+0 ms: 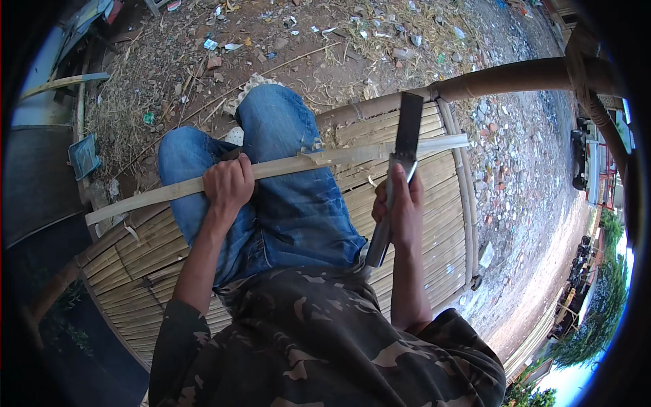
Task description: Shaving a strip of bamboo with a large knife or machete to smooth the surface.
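Observation:
A long pale bamboo strip [281, 167] lies across my thighs, its right part over the bench and its left end sticking out past my knee. My left hand [229, 183] is closed round it above my lap. In my right hand [405, 207] is a large knife [408, 125] with a broad dark blade and a long, thick handle. The blade points away from me and crosses over the right part of the strip; whether it touches the strip I cannot tell. Thin shavings [315, 144] show on the strip near my right knee.
I sit in jeans on a bamboo slat bench [444, 224]. A thick bamboo pole [502, 78] runs along its far right side. Beyond lies dirt ground [271, 47] with scattered litter and stones. A bluish container [84, 157] stands at the left.

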Tool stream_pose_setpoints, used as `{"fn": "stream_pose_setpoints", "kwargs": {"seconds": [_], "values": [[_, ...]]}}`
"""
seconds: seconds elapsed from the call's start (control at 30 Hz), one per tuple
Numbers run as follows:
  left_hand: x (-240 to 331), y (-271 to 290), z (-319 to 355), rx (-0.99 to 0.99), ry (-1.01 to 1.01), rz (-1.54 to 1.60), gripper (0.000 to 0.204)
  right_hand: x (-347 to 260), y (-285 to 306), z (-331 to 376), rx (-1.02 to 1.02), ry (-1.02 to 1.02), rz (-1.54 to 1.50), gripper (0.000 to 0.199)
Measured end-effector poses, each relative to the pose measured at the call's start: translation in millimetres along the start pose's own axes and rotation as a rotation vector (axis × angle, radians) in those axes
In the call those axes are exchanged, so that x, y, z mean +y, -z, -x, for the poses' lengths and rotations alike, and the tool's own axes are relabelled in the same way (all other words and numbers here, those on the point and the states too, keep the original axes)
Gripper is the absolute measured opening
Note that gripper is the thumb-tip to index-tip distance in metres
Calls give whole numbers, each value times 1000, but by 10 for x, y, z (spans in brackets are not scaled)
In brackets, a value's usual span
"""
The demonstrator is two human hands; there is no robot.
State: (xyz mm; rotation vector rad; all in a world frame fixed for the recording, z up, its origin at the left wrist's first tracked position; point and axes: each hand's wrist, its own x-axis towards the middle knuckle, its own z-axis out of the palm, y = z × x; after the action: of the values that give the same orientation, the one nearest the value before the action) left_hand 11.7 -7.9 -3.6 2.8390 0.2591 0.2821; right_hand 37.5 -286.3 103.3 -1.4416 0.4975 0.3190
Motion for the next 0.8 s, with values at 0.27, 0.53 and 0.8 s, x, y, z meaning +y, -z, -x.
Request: {"fn": "stream_pose_setpoints", "kwargs": {"seconds": [0.27,0.53,0.8], "values": [[51,5,-15,-22,9,-30,48,238,-138,-20,-100,-104,85,28],[58,70,30,-39,8,-58,51,618,-176,-16,-225,-141,278,30],[-300,542,-43,-186,-58,138,45,-164,527,-273,224,87,-6,22]]}}
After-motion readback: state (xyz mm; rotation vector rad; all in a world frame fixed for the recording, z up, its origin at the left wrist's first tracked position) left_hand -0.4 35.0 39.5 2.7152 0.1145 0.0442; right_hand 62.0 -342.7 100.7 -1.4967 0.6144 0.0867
